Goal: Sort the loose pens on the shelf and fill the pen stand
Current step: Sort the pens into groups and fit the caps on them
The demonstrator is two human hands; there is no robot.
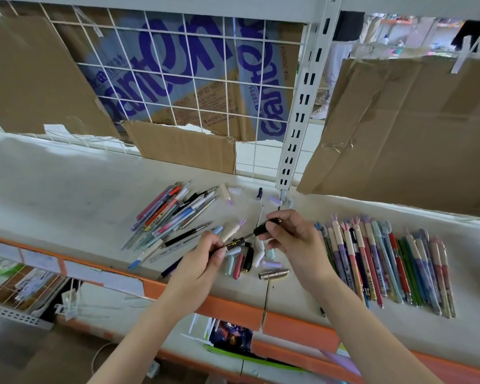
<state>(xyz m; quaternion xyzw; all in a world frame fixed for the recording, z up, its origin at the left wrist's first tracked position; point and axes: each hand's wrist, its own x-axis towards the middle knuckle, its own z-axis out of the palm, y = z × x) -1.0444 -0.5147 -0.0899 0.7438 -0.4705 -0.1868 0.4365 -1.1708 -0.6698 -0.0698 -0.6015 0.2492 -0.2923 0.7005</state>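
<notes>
Sorting partway: a sorted row of pens [385,261] lies on the shelf [67,195] at right, a loose pile [172,212] and stray caps [250,259] remain; left hand [203,259] grips a black pen [233,243], right hand [288,236] its black cap [263,228]; no pen stand visible.

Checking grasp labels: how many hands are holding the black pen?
2. The left hand grips the black pen at its lower barrel; the right hand pinches its upper end, above the shelf.
</notes>
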